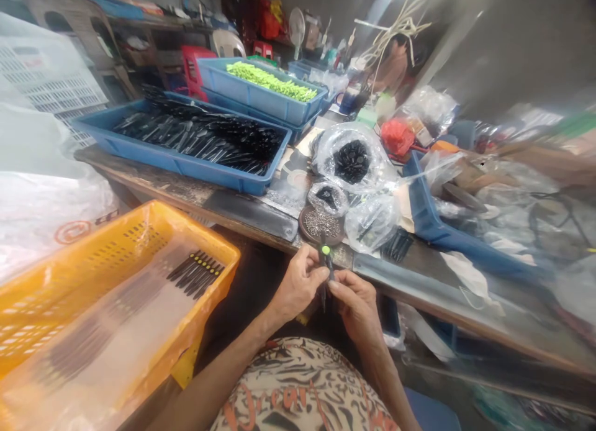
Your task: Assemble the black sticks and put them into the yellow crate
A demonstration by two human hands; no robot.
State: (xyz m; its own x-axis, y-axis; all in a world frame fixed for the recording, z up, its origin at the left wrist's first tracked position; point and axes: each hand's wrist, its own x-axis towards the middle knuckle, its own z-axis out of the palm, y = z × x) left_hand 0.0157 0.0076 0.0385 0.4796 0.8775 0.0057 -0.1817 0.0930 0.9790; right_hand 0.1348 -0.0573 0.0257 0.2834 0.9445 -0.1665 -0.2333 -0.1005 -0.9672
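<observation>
My left hand (300, 282) pinches a slim black plastic piece with a lime-green round knob (325, 249), held upright before my body at the table's edge. On its other side, the thumb and fingers of my right hand (356, 300) close on the same piece lower down. What kind of tool it is, I cannot make out. Just beyond my hands sits a round brown dish (321, 225) of small metal parts. Behind it stand a small plastic bag (328, 198) and a larger plastic bag (351, 158), both with black parts inside.
A blue tray (186, 161) of black parts and a blue bin (265, 95) with lime-green parts stand at back left. The yellow crate (195, 232), lower left, holds rows of similar black pieces under and on film. Another blue tray (433, 223) stands right.
</observation>
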